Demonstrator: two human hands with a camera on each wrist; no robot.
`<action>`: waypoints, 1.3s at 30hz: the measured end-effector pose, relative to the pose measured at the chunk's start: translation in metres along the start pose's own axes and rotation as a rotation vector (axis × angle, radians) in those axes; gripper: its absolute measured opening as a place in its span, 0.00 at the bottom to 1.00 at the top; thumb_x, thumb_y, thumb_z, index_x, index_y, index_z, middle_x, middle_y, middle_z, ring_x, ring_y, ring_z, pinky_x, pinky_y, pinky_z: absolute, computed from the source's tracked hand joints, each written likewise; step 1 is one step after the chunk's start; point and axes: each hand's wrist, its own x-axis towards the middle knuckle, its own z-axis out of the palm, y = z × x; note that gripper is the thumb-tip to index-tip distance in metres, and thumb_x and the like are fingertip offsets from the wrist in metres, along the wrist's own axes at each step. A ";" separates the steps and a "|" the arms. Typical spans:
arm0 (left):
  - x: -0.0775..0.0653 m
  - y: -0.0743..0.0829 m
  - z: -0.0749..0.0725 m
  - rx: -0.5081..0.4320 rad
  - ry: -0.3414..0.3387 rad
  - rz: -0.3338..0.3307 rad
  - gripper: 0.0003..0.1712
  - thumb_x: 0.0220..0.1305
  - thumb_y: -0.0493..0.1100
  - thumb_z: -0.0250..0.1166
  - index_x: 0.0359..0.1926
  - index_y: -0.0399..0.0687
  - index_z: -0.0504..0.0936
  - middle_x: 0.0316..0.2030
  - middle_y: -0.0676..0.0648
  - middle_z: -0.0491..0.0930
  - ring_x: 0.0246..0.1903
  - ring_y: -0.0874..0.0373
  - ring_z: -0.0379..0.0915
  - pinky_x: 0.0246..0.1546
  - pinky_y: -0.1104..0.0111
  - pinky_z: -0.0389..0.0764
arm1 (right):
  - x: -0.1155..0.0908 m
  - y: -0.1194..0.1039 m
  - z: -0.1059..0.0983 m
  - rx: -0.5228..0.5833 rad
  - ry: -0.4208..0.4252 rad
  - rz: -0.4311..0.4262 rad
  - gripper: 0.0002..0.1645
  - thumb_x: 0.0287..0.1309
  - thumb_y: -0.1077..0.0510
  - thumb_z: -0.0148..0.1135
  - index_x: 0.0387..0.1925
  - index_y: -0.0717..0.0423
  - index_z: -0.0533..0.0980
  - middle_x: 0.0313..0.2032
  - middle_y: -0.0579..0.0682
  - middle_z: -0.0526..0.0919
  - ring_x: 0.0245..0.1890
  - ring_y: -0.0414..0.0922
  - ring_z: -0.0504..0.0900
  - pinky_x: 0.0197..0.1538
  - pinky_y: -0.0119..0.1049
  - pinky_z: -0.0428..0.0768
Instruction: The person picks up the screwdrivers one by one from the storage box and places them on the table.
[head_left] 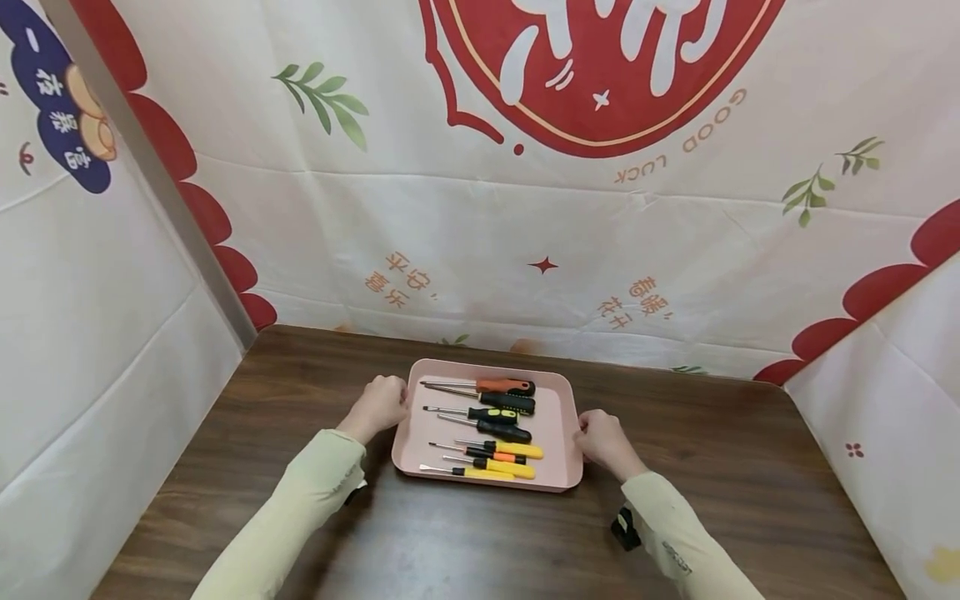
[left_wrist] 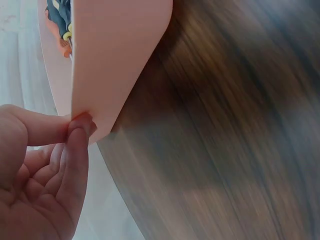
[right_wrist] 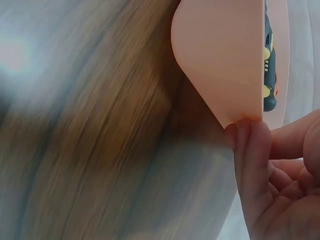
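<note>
A pink tray carries several screwdrivers laid in a rough column, their handles toward the right. Orange-and-black and black handles lie at the far side, yellow ones such as the yellow screwdriver nearer. My left hand pinches the tray's left rim between thumb and fingers. On the opposite side my right hand pinches the right rim the same way. Both wrist views show the thumb inside the wall and fingertips outside; the left hand and right hand each grip near a corner.
Beneath the tray is a dark wood-grain table. Its far edge meets a white printed cloth backdrop, and a similar cloth wall hangs on the left. A black wrist device shows under the right sleeve.
</note>
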 end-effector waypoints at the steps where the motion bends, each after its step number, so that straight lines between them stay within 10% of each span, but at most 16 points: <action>1: 0.001 0.003 0.001 -0.011 -0.006 -0.003 0.08 0.46 0.32 0.60 0.15 0.44 0.72 0.13 0.51 0.67 0.17 0.55 0.64 0.20 0.67 0.65 | -0.001 0.003 -0.003 -0.005 -0.001 0.004 0.07 0.51 0.67 0.51 0.20 0.62 0.69 0.16 0.51 0.71 0.15 0.41 0.71 0.19 0.30 0.71; 39: 0.014 0.029 0.002 0.010 -0.107 -0.096 0.25 0.51 0.33 0.55 0.04 0.50 0.57 0.06 0.54 0.54 0.11 0.60 0.53 0.16 0.70 0.58 | 0.003 0.013 -0.019 -0.113 -0.046 -0.046 0.05 0.48 0.66 0.52 0.24 0.64 0.75 0.15 0.49 0.74 0.15 0.40 0.73 0.20 0.31 0.70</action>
